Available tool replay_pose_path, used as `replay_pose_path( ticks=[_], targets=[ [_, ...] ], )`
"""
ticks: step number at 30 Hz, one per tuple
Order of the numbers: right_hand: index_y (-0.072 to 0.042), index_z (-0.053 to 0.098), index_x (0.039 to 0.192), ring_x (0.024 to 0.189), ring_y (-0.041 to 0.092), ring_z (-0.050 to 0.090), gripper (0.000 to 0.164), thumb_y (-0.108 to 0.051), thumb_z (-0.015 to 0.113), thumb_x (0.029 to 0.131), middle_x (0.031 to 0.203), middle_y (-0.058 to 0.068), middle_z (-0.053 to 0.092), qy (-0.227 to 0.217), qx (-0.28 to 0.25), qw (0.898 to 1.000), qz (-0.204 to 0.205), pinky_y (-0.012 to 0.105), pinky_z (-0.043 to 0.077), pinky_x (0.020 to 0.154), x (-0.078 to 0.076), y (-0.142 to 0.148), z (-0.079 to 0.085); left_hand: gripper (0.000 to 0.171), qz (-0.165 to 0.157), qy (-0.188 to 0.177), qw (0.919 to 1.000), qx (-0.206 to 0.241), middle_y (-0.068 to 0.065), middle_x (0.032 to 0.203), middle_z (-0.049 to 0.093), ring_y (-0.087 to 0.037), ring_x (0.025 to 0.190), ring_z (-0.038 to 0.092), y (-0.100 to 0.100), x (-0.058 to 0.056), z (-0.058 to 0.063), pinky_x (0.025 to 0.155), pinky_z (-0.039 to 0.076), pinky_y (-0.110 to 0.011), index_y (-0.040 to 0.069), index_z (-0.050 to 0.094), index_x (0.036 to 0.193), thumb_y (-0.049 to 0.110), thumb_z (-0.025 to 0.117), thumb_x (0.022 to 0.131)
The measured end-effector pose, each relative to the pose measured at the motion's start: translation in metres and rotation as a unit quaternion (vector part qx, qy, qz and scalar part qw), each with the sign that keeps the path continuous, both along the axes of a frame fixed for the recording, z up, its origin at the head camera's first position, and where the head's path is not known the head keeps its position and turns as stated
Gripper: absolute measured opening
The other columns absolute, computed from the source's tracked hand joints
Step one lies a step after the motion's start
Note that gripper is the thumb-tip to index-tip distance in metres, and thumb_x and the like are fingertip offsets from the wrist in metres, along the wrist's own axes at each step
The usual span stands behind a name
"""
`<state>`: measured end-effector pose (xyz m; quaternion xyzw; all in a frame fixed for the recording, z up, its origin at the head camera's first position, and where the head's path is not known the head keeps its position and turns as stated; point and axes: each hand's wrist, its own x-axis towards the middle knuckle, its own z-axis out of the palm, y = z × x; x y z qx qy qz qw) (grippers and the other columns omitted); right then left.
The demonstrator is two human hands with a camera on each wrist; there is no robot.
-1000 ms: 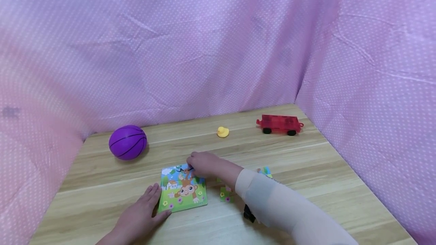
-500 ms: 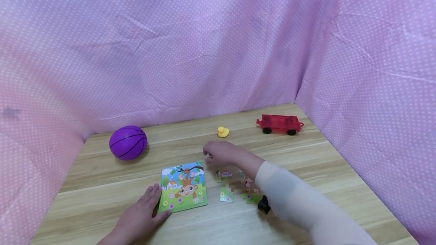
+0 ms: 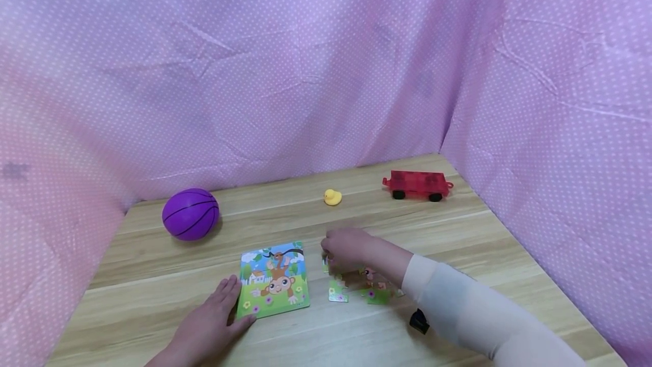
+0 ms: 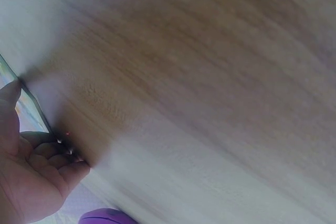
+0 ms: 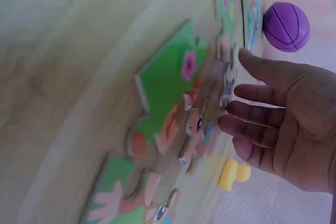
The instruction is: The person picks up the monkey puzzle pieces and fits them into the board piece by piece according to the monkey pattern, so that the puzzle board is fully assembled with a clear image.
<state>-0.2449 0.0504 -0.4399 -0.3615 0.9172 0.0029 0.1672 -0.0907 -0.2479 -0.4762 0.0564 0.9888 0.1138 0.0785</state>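
A square board with a monkey picture (image 3: 277,282) lies on the table. My left hand (image 3: 211,313) rests at its left side, fingers along the edge and thumb at the near corner. In the left wrist view, the left hand (image 4: 39,169) has slightly bent fingertips at the board's dark edge. Right of the board are several loose jigsaw puzzle pieces (image 3: 338,292). My right hand (image 3: 348,248) is over their far side, with no piece showing in it. In the right wrist view, the right hand (image 5: 289,114) extends its thumb and fingers toward the pieces; a green piece (image 5: 165,77) lies nearer the camera.
At the back left of the wooden table (image 3: 285,344) sits a purple ball (image 3: 191,214). A yellow toy duck (image 3: 333,197) stands at the back middle, and a red toy wagon (image 3: 417,184) at the back right. A pink dotted cloth (image 3: 285,72) hangs behind the table.
My right hand has moved right, from the board's far right corner to over the loose pieces, uncovering the corner and several pieces. The left hand has stayed put.
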Motion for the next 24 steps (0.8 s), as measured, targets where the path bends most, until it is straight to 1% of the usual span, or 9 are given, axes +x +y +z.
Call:
replay_pose_path(
  ticks=[4,7,9,11,15,19,24],
  targets=[
    [-0.022,0.067,0.096,0.073,0.01,0.052,0.017,-0.036,0.07,0.089,0.09,-0.007,0.055,0.016,0.01,1.0,-0.009,0.028,0.049,0.065,0.003,0.004,-0.002,0.093,-0.003,0.008,1.0,0.001,-0.019,0.157,0.034,-0.039,0.145,0.03,0.0,0.001,-0.001,0.112,0.035,-0.056,0.0,0.042,0.147,0.069,0.055,0.087],
    [-0.021,0.067,0.095,0.075,0.009,0.053,0.015,-0.036,0.065,0.093,0.094,-0.006,0.057,0.032,0.012,0.999,-0.007,0.03,0.051,0.07,0.004,0.008,-0.005,0.093,-0.005,0.01,0.9999,0.001,-0.019,0.157,0.034,-0.039,0.145,0.03,-0.001,0.001,-0.001,0.113,0.034,-0.056,0.0,0.042,0.147,0.069,0.055,0.087],
    [-0.021,0.067,0.096,0.076,0.009,0.053,0.017,-0.037,0.064,0.095,0.095,-0.006,0.058,0.04,0.011,0.999,-0.001,0.03,0.051,0.072,0.005,0.009,-0.007,0.092,-0.005,0.008,1.0,0.0,-0.019,0.157,0.034,-0.039,0.145,0.03,-0.001,0.0,-0.001,0.113,0.034,-0.056,0.0,0.042,0.147,0.069,0.056,0.087],
    [-0.022,0.067,0.096,0.075,0.008,0.052,0.017,-0.038,0.064,0.095,0.094,-0.007,0.057,0.047,0.011,0.999,0.004,0.03,0.05,0.071,0.005,0.011,-0.008,0.092,-0.004,0.006,1.0,-0.001,-0.02,0.157,0.033,-0.04,0.145,0.03,-0.001,0.0,-0.002,0.113,0.033,-0.056,-0.001,0.041,0.147,0.068,0.056,0.087],
    [-0.022,0.064,0.089,0.072,0.008,0.051,0.015,-0.037,0.066,0.093,0.088,-0.008,0.054,0.047,0.005,0.999,0.005,0.028,0.048,0.067,0.006,0.012,-0.009,0.092,-0.004,0.001,1.0,-0.002,-0.02,0.157,0.033,-0.04,0.145,0.029,-0.001,0.0,-0.002,0.114,0.033,-0.056,0.0,0.041,0.147,0.068,0.056,0.087],
    [-0.022,0.059,0.08,0.071,0.009,0.051,0.018,-0.033,0.068,0.092,0.084,-0.009,0.053,0.035,-0.018,0.999,-0.005,0.027,0.047,0.065,0.007,0.012,-0.008,0.094,-0.005,-0.001,1.0,-0.003,-0.02,0.157,0.032,-0.04,0.146,0.029,-0.002,0.0,-0.002,0.114,0.033,-0.056,0.0,0.041,0.147,0.071,0.054,0.087],
    [-0.025,0.053,0.077,0.07,0.01,0.05,0.024,-0.033,0.074,0.088,0.08,-0.01,0.052,-0.008,-0.05,0.999,-0.02,0.026,0.044,0.062,0.004,0.014,-0.007,0.094,-0.006,0.001,1.0,-0.002,-0.02,0.157,0.033,-0.04,0.146,0.029,-0.002,0.0,-0.003,0.114,0.033,-0.056,-0.001,0.041,0.147,0.07,0.054,0.087]
  ],
)
